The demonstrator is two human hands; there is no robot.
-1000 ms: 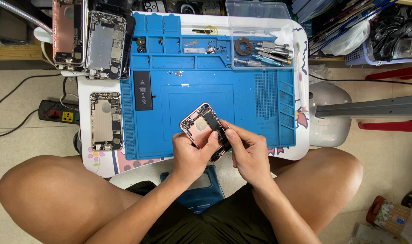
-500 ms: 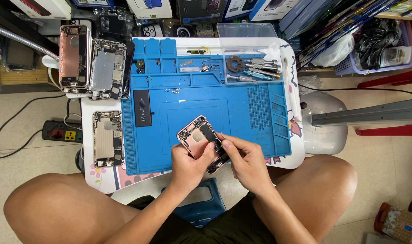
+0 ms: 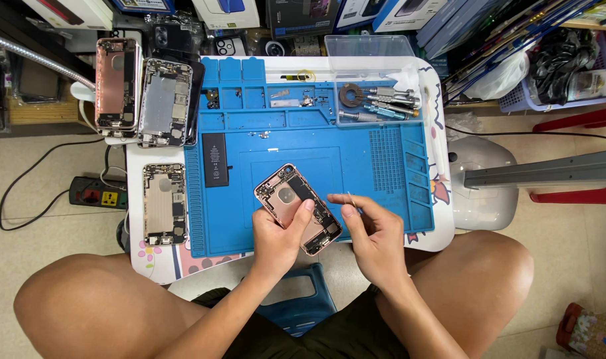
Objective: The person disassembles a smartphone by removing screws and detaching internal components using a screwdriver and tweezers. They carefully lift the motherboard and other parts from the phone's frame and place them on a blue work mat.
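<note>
Right hand (image 3: 372, 236) now off the left-held phone housing (image 3: 296, 207).

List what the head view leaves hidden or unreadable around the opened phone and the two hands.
- Lower part of the opened phone housing: covered by the left hand.
- Thin tool at the right hand: too small to tell its kind; its lower end is behind the fingers.
- Small parts in the blue mat trays: too small to identify.
- Boxes along the top: cut off by the picture edge.
</note>
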